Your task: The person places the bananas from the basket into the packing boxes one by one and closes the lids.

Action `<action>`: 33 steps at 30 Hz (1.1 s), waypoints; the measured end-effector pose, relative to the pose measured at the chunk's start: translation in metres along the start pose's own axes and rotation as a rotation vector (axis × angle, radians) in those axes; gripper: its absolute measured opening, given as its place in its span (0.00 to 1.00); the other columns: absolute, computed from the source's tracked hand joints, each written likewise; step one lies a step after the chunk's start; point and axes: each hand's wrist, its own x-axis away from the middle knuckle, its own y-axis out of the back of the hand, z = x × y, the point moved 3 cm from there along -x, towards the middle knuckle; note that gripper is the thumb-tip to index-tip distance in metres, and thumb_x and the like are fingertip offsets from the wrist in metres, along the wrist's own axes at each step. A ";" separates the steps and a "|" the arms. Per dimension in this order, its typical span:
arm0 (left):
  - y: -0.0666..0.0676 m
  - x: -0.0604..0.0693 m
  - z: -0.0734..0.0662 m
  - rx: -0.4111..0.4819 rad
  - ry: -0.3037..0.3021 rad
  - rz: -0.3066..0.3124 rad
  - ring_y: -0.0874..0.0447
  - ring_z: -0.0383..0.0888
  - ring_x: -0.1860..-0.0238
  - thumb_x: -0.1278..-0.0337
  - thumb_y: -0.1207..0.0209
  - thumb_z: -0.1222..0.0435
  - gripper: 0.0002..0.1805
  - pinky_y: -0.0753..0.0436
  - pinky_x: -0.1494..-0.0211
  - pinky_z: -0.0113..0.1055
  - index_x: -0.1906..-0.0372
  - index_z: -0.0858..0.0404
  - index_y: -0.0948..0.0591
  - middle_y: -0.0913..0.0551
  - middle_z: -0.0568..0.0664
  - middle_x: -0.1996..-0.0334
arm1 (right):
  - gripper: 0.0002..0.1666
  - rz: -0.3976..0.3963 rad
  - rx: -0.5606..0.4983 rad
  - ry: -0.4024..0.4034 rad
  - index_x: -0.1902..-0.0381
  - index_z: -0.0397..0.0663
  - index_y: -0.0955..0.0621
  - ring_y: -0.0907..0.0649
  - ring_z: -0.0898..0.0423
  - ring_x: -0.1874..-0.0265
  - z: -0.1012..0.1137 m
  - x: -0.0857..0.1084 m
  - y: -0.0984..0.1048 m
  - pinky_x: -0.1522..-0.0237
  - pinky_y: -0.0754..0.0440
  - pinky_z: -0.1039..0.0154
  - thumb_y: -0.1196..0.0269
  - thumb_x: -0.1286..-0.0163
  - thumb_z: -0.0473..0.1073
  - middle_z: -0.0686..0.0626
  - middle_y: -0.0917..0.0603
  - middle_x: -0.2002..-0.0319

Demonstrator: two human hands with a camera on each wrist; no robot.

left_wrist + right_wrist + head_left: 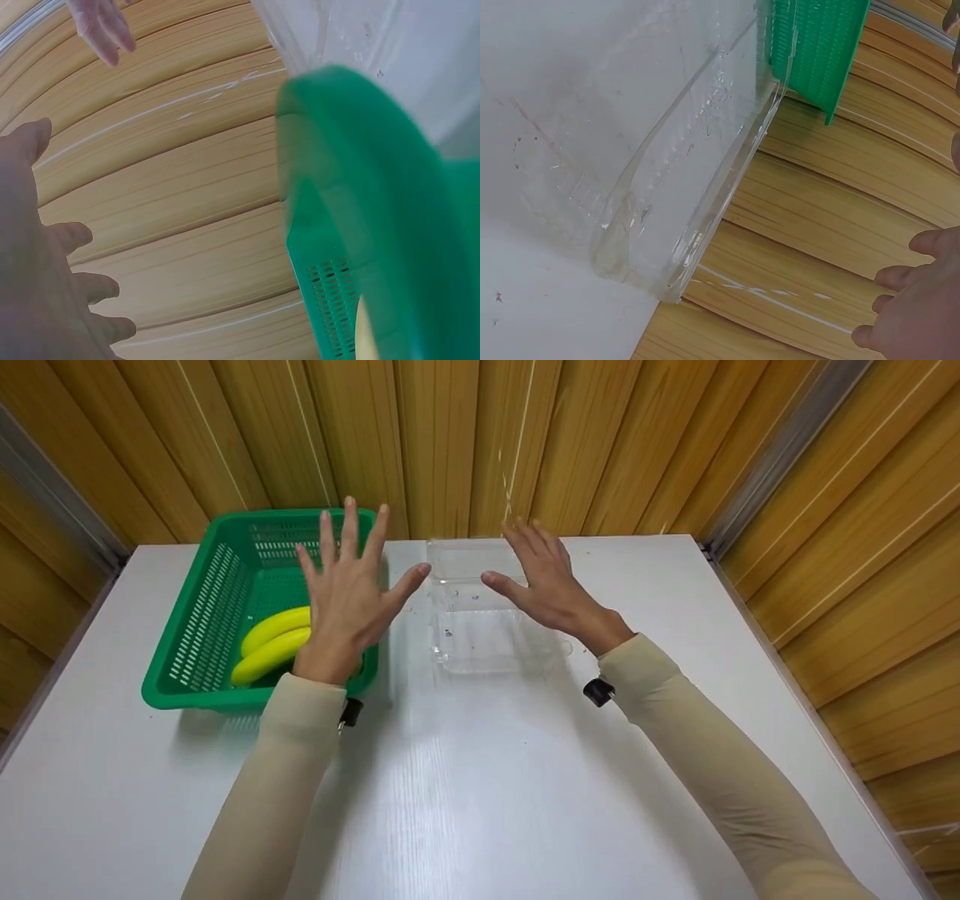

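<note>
My left hand (349,604) is held in the air with its fingers spread, over the right side of a green plastic basket (161,675). Yellow bananas (274,649) lie inside that basket, partly hidden behind the hand. To the right, my right hand (551,589) hovers with straight fingers above the right part of a clear plastic container (480,641). Neither hand grips anything. In the right wrist view the see-through container (682,150) stands beside the basket (817,60). The left wrist view shows the basket's rim (360,135) close up and blurred.
The white table (480,802) carries both the basket and the container. Brown wood-patterned panels (435,442) rise behind the table and along its sides. Small dark specks are scattered in and around the container.
</note>
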 end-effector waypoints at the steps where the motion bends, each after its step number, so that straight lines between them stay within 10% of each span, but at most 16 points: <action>1: 0.001 0.001 0.001 0.006 0.001 -0.006 0.71 0.63 0.15 0.33 0.55 0.26 0.53 0.72 0.23 0.71 0.12 0.47 0.51 0.63 0.56 0.13 | 0.54 -0.002 -0.005 0.007 0.12 0.50 0.50 0.60 0.43 0.16 0.001 0.000 0.000 0.20 0.67 0.37 0.48 0.21 0.72 0.41 0.54 0.14; 33: 0.027 0.038 0.049 0.182 0.029 -0.150 0.69 0.61 0.15 0.32 0.47 0.32 0.51 0.69 0.21 0.70 0.12 0.48 0.47 0.59 0.54 0.13 | 0.55 0.050 -0.184 0.060 0.12 0.58 0.49 0.58 0.49 0.15 0.026 -0.005 -0.014 0.19 0.57 0.35 0.43 0.24 0.73 0.51 0.52 0.14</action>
